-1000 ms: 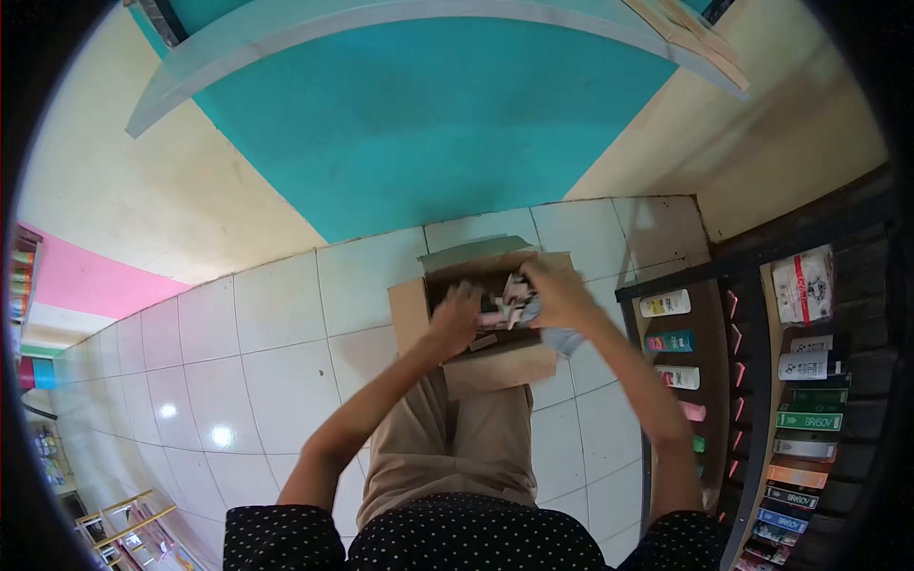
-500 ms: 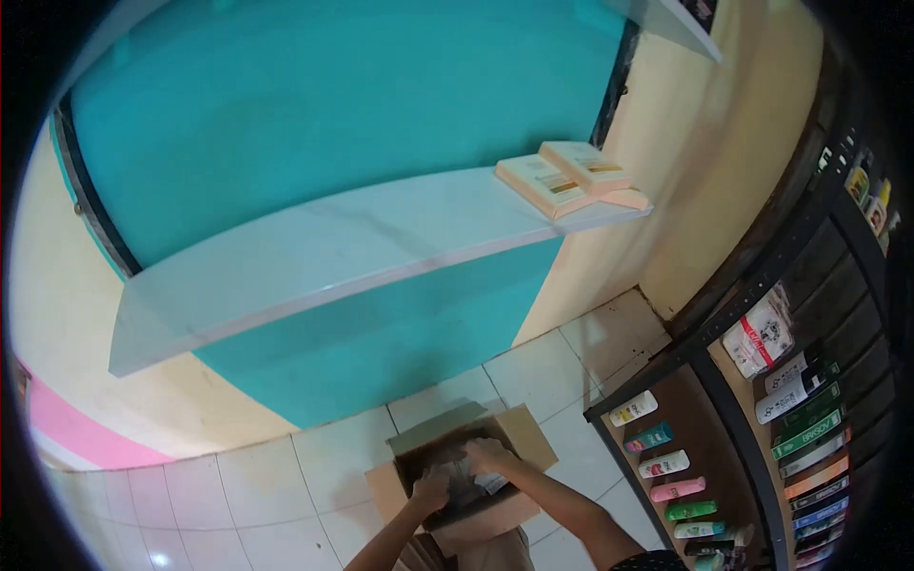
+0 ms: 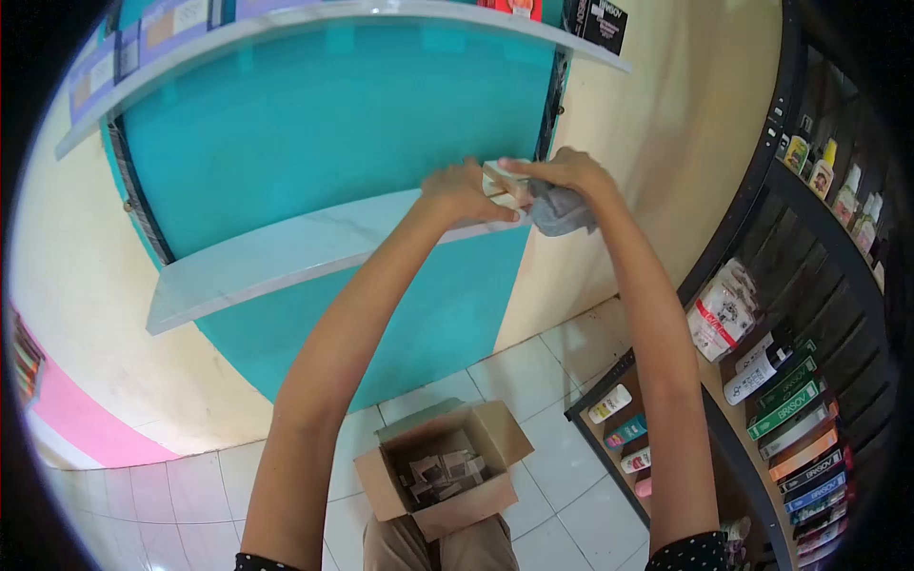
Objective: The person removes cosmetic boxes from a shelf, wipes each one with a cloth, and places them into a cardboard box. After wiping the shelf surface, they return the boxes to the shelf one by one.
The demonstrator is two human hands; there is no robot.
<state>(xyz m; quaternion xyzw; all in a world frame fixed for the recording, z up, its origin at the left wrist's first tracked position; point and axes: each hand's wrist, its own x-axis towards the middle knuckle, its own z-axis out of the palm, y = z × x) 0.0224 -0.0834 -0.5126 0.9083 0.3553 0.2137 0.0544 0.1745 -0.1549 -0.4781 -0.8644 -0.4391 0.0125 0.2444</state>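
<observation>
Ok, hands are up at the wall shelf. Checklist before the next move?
1. Both hands at the cream boxes: ok, left hand and right hand are on either side of the cream boxes.
2. Grip on the boxes firm: cannot tell, fingers hide much of them.
3. Boxes fully resting on wall shelf: cannot tell, undersides hidden.
4. Gray cloth kept away from the boxes: not ok, it hangs at the right hand, right by them.
5. Carton open: ok, flaps folded out.
6. Small packs inside the carton: ok, visible in a jumble.
</observation>
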